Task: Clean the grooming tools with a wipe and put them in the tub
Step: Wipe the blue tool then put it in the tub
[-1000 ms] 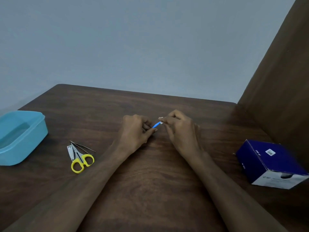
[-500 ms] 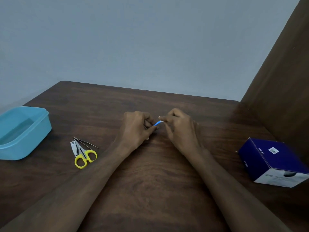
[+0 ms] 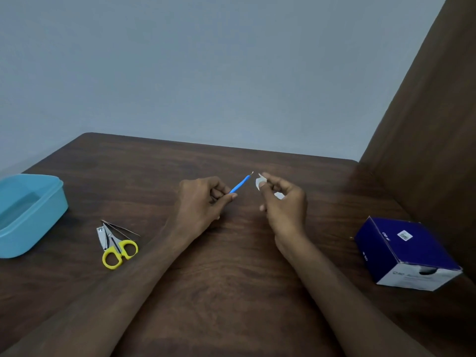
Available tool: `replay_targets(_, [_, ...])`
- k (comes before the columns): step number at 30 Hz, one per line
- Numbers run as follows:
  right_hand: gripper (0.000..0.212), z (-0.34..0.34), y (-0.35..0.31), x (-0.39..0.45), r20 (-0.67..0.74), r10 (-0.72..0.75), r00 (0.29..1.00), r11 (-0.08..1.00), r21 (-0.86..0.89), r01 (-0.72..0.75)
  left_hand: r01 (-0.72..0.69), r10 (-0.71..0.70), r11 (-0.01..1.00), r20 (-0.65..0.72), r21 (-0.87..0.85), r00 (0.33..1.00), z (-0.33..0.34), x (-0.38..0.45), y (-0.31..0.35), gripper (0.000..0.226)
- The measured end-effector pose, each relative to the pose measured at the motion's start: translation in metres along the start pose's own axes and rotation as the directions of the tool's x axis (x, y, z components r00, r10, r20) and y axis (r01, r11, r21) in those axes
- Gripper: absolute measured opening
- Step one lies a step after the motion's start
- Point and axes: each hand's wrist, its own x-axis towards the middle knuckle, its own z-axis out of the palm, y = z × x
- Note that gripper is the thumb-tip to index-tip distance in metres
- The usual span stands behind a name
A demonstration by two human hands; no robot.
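The left hand [image 3: 203, 202] grips a thin blue-handled tool [image 3: 240, 185] at its lower end, thumb and curled fingers closed round the handle. The tool points up and to the right, and its short pale metal tip is bare in the air above the table [image 3: 231, 279]. The right hand [image 3: 283, 202] pinches a small white wipe [image 3: 260, 182] between thumb and forefinger; a second bit of white shows between the curled fingers lower down. The two hands are apart: the wipe sits just beside the tool tip, not touching it. Both forearms reach in from the near edge over the dark wooden table. On the left side of the table stands a light blue plastic tub [image 3: 28, 215], uncovered, with its far left part cut off by the frame edge. Between the tub and the left forearm lies a small cluster of tools on the wood: yellow-handled scissors [image 3: 119, 249], a silver nail clipper [image 3: 102, 237] touching the scissors on the left, and thin metal tweezers [image 3: 121, 228] lying across the scissor blades. Near the right edge sits a dark blue cardboard box [image 3: 407, 251] with a white end face, well apart from the hands.
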Motion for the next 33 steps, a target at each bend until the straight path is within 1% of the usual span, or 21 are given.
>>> replay_targets(1, [0.011, 0.0, 0.001, 0.0, 0.027, 0.046, 0.999, 0.998, 0.031, -0.047, -0.008, 0.008, 1.0, -0.009, -0.012, 1.0, 0.0, 0.0, 0.001, 0.023])
replay_targets(3, [0.005, 0.002, -0.001, -0.003, 0.096, 0.083, 0.992, 0.993, 0.074, -0.091, -0.037, 0.037, 0.999, -0.009, -0.015, 0.999, 0.0, -0.001, 0.002, 0.023])
replay_targets(7, [0.009, 0.01, -0.008, -0.012, 0.298, 0.115, 0.948, 0.97, 0.17, -0.172, -0.092, 0.092, 0.996, -0.044, -0.007, 0.995, -0.001, -0.002, 0.002, 0.033])
replay_targets(9, [0.01, 0.012, -0.011, -0.014, 0.354, 0.155, 0.922, 0.939, 0.238, -0.25, -0.108, 0.107, 0.994, -0.06, -0.022, 0.992, -0.001, -0.001, -0.001, 0.037])
replay_targets(13, [0.012, 0.006, -0.015, -0.007, 0.343, 0.206, 0.916, 0.881, 0.344, -0.326, -0.144, 0.144, 0.99, -0.017, 0.007, 0.989, 0.002, 0.0, -0.005, 0.029])
replay_targets(17, [0.011, 0.007, -0.011, -0.007, 0.374, 0.193, 0.907, 0.911, 0.275, -0.307, -0.148, 0.149, 0.989, -0.039, 0.027, 0.988, 0.003, 0.001, -0.006, 0.031])
replay_targets(21, [0.008, 0.011, -0.006, -0.007, 0.319, 0.19, 0.929, 0.922, 0.268, -0.28, -0.145, 0.145, 0.989, -0.068, 0.007, 0.987, 0.003, 0.001, -0.005, 0.022])
replay_targets(25, [0.007, 0.01, -0.003, -0.005, 0.249, 0.208, 0.946, 0.912, 0.3, -0.279, -0.147, 0.144, 0.989, -0.11, -0.016, 0.983, 0.0, 0.001, -0.003, 0.02])
replay_targets(27, [0.008, 0.009, -0.005, -0.005, 0.235, 0.214, 0.948, 0.908, 0.311, -0.282, -0.15, 0.147, 0.988, -0.115, -0.02, 0.982, 0.0, 0.001, -0.003, 0.019])
replay_targets(33, [0.011, 0.006, -0.012, -0.004, 0.306, 0.262, 0.915, 0.849, 0.377, -0.369, -0.142, 0.138, 0.989, -0.124, -0.031, 0.983, 0.0, 0.001, -0.001, 0.018])
